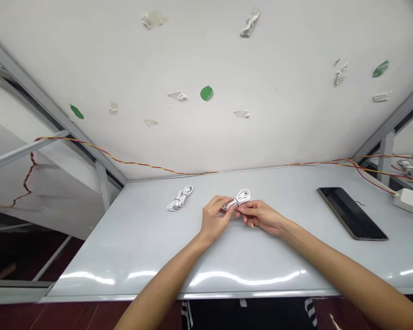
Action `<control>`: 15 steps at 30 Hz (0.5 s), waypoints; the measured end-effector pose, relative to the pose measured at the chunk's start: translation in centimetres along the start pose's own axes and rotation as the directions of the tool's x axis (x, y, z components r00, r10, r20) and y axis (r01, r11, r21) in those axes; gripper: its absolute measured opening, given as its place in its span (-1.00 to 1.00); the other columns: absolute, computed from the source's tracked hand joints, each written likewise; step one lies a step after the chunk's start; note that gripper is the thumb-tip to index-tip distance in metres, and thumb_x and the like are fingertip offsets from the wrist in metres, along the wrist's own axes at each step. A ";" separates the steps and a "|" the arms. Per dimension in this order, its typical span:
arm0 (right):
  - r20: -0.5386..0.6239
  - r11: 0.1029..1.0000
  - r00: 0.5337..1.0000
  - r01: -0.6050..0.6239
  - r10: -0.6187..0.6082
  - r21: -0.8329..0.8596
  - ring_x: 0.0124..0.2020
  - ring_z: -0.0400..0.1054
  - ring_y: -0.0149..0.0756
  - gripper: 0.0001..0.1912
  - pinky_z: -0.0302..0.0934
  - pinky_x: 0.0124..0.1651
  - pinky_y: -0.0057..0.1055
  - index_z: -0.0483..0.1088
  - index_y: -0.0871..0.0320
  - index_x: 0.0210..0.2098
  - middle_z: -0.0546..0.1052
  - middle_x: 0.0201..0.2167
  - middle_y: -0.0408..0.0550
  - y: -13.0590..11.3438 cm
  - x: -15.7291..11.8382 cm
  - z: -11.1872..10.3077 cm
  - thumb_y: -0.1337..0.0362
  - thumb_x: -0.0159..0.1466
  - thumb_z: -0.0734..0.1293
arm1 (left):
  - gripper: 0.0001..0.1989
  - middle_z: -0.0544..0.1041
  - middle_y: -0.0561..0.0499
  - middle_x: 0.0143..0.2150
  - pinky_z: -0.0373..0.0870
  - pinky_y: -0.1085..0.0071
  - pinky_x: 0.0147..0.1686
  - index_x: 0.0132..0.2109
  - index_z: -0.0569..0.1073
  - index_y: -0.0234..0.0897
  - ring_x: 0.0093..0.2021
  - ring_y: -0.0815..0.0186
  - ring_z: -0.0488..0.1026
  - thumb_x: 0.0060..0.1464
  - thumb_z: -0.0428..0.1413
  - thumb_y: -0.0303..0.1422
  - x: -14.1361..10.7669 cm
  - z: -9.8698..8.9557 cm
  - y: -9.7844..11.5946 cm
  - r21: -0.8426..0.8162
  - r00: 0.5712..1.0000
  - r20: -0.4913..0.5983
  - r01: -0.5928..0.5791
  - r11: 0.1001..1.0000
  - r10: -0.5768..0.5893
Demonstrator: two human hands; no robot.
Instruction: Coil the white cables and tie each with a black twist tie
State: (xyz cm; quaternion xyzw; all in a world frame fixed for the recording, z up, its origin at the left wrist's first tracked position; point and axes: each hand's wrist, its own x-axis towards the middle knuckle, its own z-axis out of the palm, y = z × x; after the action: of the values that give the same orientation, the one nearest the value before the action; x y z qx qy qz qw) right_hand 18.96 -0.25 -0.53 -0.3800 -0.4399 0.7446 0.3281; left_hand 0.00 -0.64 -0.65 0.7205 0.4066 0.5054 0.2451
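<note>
"Item one: direction?"
"Bundled white USB cable (pixel 241 199), long axis slanting from lower left to upper right, held over the middle of the table."

"Fingers?"
"Left hand (pixel 216 219) and right hand (pixel 258 216): fingers closed, gripping the bundle between them."

"Count?"
"Two cables: the one held, plus a second white cable (pixel 180 198) lying to the left, same slant. One black tablet (pixel 351 213). One white power strip (pixel 408 201)."

"Surface and room?"
"Glossy white table (pixel 134 247); twisted red-and-yellow wire (pixel 124 161) along its far edge; white wall panel (pixel 206 55) with tape scraps beyond."
</note>
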 end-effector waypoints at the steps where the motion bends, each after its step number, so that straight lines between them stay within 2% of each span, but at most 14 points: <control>1: -0.016 1.000 1.000 0.015 -0.015 -0.024 -0.48 0.28 -0.47 -0.71 0.19 -0.52 -0.54 0.57 0.19 -0.28 0.54 -0.27 0.01 0.1 0.0 -0.1 0.09 0.14 0.48 | -0.82 0.58 -0.06 -0.17 0.56 0.45 -0.38 -0.11 0.59 -0.24 -0.22 0.32 0.53 0.16 0.18 -0.31 0.0 0.0 0.0 0.012 1.000 0.000 0.003 1.000 -0.003; 3: -0.076 0.984 0.993 0.077 -0.090 -0.161 -0.50 0.28 -0.44 -0.70 0.20 -0.52 -0.50 0.57 0.20 -0.31 0.54 -0.33 -0.01 0.2 0.1 -0.2 0.07 0.17 0.44 | -0.81 0.58 -0.06 -0.18 0.53 0.47 -0.41 -0.12 0.59 -0.25 -0.28 0.33 0.52 0.13 0.20 -0.30 0.1 -0.1 -0.2 0.049 0.999 0.001 0.033 0.998 -0.033; 4: -0.115 0.951 0.979 0.132 -0.170 -0.280 -0.51 0.28 -0.42 -0.71 0.20 -0.52 -0.48 0.57 0.19 -0.33 0.53 -0.38 -0.01 0.4 0.0 -0.2 0.06 0.19 0.41 | -0.80 0.59 -0.05 -0.20 0.51 0.47 -0.43 -0.13 0.59 -0.26 -0.33 0.35 0.50 0.12 0.21 -0.28 0.1 -0.1 -0.3 0.071 0.998 0.002 0.059 0.996 -0.059; 6: -0.141 0.783 0.905 0.259 -0.401 -0.565 -0.50 0.29 -0.36 -0.73 0.21 -0.47 -0.42 0.57 0.17 -0.35 0.53 -0.43 -0.01 0.6 -0.2 -0.1 0.09 0.24 0.35 | -0.78 0.59 -0.02 -0.26 0.49 0.45 -0.43 -0.13 0.59 -0.26 -0.44 0.41 0.45 0.11 0.23 -0.26 0.0 -0.1 -0.4 0.110 0.994 0.018 0.103 0.989 -0.105; 8: -0.067 0.544 0.804 0.336 -0.591 -0.769 -0.44 0.31 -0.31 -0.77 0.21 -0.38 -0.38 0.58 0.13 -0.34 0.55 -0.40 0.00 0.7 -0.5 0.1 0.16 0.25 0.32 | -0.74 0.55 0.00 -0.31 0.49 0.44 -0.41 -0.11 0.59 -0.25 -0.48 0.43 0.40 0.09 0.24 -0.21 0.0 -0.2 -0.3 0.101 0.990 0.078 0.108 0.989 -0.116; 9: -0.027 0.462 0.772 0.353 -0.636 -0.813 -0.42 0.32 -0.30 -0.78 0.20 -0.35 -0.37 0.59 0.12 -0.35 0.55 -0.38 0.01 0.6 -0.6 0.2 0.19 0.25 0.31 | -0.70 0.53 0.00 -0.30 0.49 0.44 -0.40 -0.08 0.59 -0.24 -0.45 0.42 0.40 0.08 0.25 -0.19 0.0 -0.3 -0.1 0.066 0.986 0.126 0.099 0.993 -0.107; 10: -0.004 0.438 0.770 0.358 -0.638 -0.825 -0.42 0.33 -0.30 -0.78 0.20 -0.34 -0.37 0.59 0.12 -0.37 0.55 -0.39 0.00 0.5 -0.8 0.3 0.20 0.25 0.31 | -0.64 0.51 -0.01 -0.28 0.49 0.45 -0.40 -0.02 0.57 -0.22 -0.40 0.40 0.42 0.05 0.27 -0.18 0.1 -0.4 0.0 0.019 0.979 0.182 0.090 0.996 -0.092; 11: -0.009 0.477 0.797 0.353 -0.604 -0.805 -0.44 0.32 -0.31 -0.78 0.19 -0.36 -0.38 0.58 0.12 -0.39 0.55 -0.42 -0.01 0.3 -0.9 0.3 0.21 0.25 0.31 | -0.57 0.48 -0.02 -0.24 0.49 0.46 -0.39 0.04 0.54 -0.20 -0.34 0.37 0.43 0.03 0.29 -0.17 0.1 -0.6 0.1 -0.029 0.969 0.238 0.082 0.996 -0.073; 12: -0.024 0.564 0.844 0.337 -0.536 -0.754 -0.47 0.32 -0.32 -0.77 0.19 -0.38 -0.38 0.58 0.13 -0.43 0.53 -0.46 -0.03 0.0 -1.0 0.3 0.20 0.24 0.31 | -0.51 0.45 -0.04 -0.18 0.50 0.46 -0.38 0.10 0.50 -0.18 -0.28 0.35 0.43 0.02 0.30 -0.17 0.2 -0.7 0.2 -0.067 0.957 0.285 0.079 0.995 -0.057; 14: -0.051 0.790 0.941 0.250 -0.334 -0.559 -0.51 0.32 -0.34 -0.77 0.21 -0.43 -0.40 0.57 0.15 -0.47 0.51 -0.52 -0.04 -0.6 -1.1 0.2 0.17 0.20 0.36 | -0.50 0.38 -0.06 -0.11 0.50 0.45 -0.34 0.17 0.44 -0.15 -0.21 0.33 0.40 0.09 0.24 -0.17 0.4 -1.1 0.2 -0.097 0.945 0.324 0.081 0.992 -0.046; 15: -0.056 0.886 0.972 0.182 -0.226 -0.427 -0.53 0.32 -0.35 -0.78 0.22 -0.44 -0.40 0.57 0.17 -0.48 0.52 -0.52 -0.04 -0.8 -1.1 0.1 0.16 0.17 0.39 | -0.54 0.36 -0.08 -0.08 0.50 0.44 -0.33 0.19 0.40 -0.14 -0.20 0.33 0.39 0.17 0.17 -0.18 0.5 -1.2 0.1 -0.092 0.952 0.302 0.082 0.992 -0.051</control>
State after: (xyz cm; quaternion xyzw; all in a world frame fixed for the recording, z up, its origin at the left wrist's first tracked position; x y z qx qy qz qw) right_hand 19.58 -0.84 0.54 -0.4315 -0.6091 0.5733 0.3379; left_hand -1.03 -0.34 0.17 0.7610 0.3622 0.4023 0.3576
